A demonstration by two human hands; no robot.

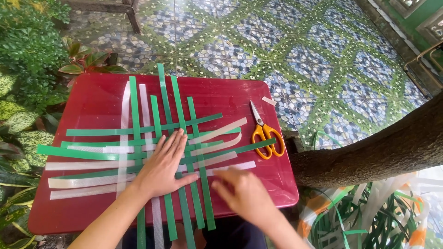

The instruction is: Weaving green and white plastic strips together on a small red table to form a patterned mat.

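Woven strips [152, 147], green and clear, lie mid-surface on the red surface [92, 97]. Left hand [161, 168] presses flat, fingers spread, on the crossings; best kept firm there. Right hand [244, 193], blurred at five o'clock, grip unclear. Scissors [265, 133] lie at three o'clock.

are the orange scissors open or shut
Shut: the scissors lie flat on the red table, blades together in one point, the orange handle loops touching side by side.

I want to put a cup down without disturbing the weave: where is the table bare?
Bare red table shows at the far left corner and beyond the scissors. The middle is crowded with woven strips under both hands.
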